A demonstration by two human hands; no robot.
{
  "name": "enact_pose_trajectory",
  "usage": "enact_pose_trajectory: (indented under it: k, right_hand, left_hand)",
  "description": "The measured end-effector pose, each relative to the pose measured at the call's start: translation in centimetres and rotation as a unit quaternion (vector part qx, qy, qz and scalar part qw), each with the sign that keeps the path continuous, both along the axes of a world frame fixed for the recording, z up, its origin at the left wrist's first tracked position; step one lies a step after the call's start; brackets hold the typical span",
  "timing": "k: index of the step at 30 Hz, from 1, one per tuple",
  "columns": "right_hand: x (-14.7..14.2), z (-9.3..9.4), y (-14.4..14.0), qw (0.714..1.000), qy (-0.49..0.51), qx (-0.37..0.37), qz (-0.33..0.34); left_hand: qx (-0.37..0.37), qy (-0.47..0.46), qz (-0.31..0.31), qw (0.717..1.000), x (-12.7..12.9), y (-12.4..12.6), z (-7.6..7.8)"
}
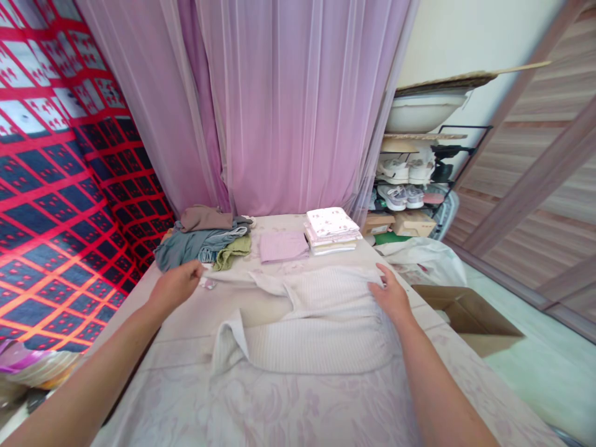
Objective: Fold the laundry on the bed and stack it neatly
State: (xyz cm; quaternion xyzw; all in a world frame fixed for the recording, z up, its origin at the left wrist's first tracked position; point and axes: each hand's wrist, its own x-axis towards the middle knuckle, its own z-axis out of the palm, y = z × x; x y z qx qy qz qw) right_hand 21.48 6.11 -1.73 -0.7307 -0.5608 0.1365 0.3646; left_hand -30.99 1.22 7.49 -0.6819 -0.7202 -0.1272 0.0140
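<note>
Left hand: I am seeing my left hand [176,285] lying over the far left corner of the white ribbed garment [316,323], fingers curled down; whether the grip is pinching the cloth I cannot tell, since the fingertips are facing away from me.
Right hand: my right hand [391,297] is resting flat on the garment's right edge, fingers spread and loosely bent, nothing closed inside the grip.
Garment: it is lying spread across the middle of the table [298,403], part folded, one sleeve end turned up at the near left.
Small item: something tiny is sitting just beside my left fingers, too small to make out.
Far edge: a loose clothes heap [205,239], a folded lilac cloth [283,246] and a folded stack [331,230] are sitting in a row.
Cut off: a cardboard box [465,313] on the right is partly hidden by the table.
</note>
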Motion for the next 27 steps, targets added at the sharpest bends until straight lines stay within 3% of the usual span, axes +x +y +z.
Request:
enact_pose_trajectory:
  k: [2,3,4,6,9,13,17,21,24,27]
  right_hand:
    - [0.1,-0.2,-0.1,0.999,0.007,0.005,-0.039]
    - [0.1,-0.4,-0.1,0.999,0.01,-0.002,-0.051]
    - [-0.1,-0.6,-0.1,0.998,0.014,-0.015,-0.052]
    - [-0.4,-1.1,-0.2,0.998,0.027,-0.042,-0.035]
    - [-0.6,-1.6,-0.5,0.997,0.04,-0.069,-0.014]
    - [-0.1,-1.9,-1.3,0.995,0.01,-0.092,-0.025]
    - [-0.2,-1.8,-2.2,0.993,-0.039,-0.112,-0.017]
    - [0.1,-1.3,-2.6,0.995,-0.068,-0.075,-0.009]
    - [1.5,-0.8,-2.6,0.995,-0.082,-0.03,-0.041]
    - [3.0,-0.8,-2.4,0.993,-0.085,-0.057,-0.051]
  left_hand:
    - [0.148,0.023,0.012,0.989,-0.4,0.2,0.6]
    - [0.18,0.045,0.01,0.983,-0.6,0.3,0.5]
    - [0.177,0.07,0.006,0.982,-0.7,0.4,0.0]
    - [0.103,0.111,0.008,0.988,-0.7,0.4,-1.5]
    - [0.019,0.114,0.02,0.993,0.1,0.4,-4.1]
    - [0.0,0.136,-0.059,0.989,2.7,0.8,-5.7]
    - [-0.021,0.178,-0.146,0.973,5.3,2.2,-5.4]
    - [-0.027,0.192,-0.223,0.955,5.7,3.2,-4.1]
    - [-0.011,0.183,-0.237,0.954,4.9,2.4,-3.1]
    - [-0.019,0.188,-0.265,0.946,4.1,0.1,-2.9]
